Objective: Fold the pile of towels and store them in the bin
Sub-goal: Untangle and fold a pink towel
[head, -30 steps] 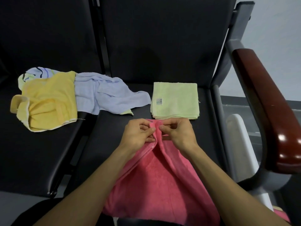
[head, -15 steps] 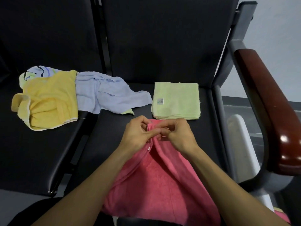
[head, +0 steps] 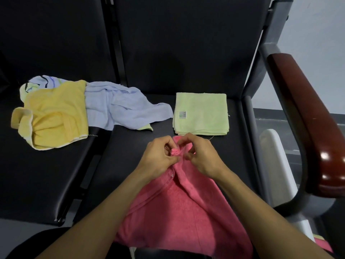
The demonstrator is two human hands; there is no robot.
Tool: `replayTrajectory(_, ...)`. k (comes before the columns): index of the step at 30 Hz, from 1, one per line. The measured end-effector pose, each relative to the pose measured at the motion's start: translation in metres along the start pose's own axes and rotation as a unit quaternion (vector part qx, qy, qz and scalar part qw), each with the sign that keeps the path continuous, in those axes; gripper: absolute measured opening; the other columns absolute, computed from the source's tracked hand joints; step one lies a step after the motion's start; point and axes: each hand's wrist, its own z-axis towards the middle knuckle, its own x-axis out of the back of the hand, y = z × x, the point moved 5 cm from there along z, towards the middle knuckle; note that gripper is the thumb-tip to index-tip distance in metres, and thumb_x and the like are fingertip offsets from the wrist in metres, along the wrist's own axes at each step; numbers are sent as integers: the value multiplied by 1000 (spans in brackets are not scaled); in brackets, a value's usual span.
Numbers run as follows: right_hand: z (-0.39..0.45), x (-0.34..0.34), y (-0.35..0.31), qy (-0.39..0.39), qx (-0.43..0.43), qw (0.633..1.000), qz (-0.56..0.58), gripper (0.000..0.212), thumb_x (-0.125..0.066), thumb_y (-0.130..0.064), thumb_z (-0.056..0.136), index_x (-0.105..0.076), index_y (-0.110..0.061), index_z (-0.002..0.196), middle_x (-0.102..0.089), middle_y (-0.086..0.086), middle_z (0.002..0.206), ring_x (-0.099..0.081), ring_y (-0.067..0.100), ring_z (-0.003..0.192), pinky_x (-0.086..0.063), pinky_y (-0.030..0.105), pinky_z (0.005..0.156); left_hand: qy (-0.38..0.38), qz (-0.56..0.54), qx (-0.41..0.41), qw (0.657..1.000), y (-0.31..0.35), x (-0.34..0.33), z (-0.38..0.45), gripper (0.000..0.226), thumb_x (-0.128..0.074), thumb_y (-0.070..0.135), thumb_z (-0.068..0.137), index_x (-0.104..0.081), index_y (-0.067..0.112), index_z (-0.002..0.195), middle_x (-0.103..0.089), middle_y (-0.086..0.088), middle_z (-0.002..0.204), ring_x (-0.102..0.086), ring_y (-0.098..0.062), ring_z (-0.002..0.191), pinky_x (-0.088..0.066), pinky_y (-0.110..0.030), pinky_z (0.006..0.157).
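two black padded seats stand side by side with tall dark backrests, a narrow gap running between them toward 12 o'clock. at 3 o'clock a grey metal frame carries a glossy reddish-brown armrest catching light spots. behind it a pale wall. below the armrest sits a white object, possibly plastic.

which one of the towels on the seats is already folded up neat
The pale green towel, a flat square stack just beyond the hands. The yellow towel and light blue towel lie crumpled to its left; the pink towel is being handled.
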Motion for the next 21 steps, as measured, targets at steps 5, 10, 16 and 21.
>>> replayTrajectory(5, -3, 3, -3, 11, -3, 995, -98, 29, -72, -6, 79, -61, -30, 90, -61, -12, 93, -60, 10, 82, -51, 34, 74, -17, 4, -14, 1000, 1, -1, -1, 28, -84, 2, 74, -60, 16, 75, -56, 9, 55, -42, -6, 48, -36, -18, 52)
replayTrajectory(10, -7, 10, -5, -11, -26, 969, -246, 14, -61, -25, 92, -71, -25, 102, -48, -5, 93, -58, 27, 94, -37, 34, 68, 6, 35, -19, 999, 1, 11, -2, 25, -80, -5, 73, -61, 11, 75, -49, 17, 45, -41, -3, 44, -33, -12, 49)
replayTrajectory(16, -7, 14, 12, -12, -51, 943, -328, 26, -64, -44, 93, -69, -21, 102, -53, 2, 105, -52, 26, 107, -37, 38, 81, 63, 68, -3, 996, -8, 36, 0, 22, -76, -5, 76, -61, 11, 74, -50, 12, 48, -44, -3, 47, -35, -15, 49)
replayTrajectory(21, -10, 23, 18, 16, -64, 943, -327, 20, -67, -43, 89, -71, -31, 105, -59, -1, 104, -54, 24, 108, -39, 38, 89, 105, 84, 23, 991, -19, 58, -1, 23, -78, -7, 74, -63, 10, 73, -52, 9, 55, -49, 1, 47, -39, -12, 51)
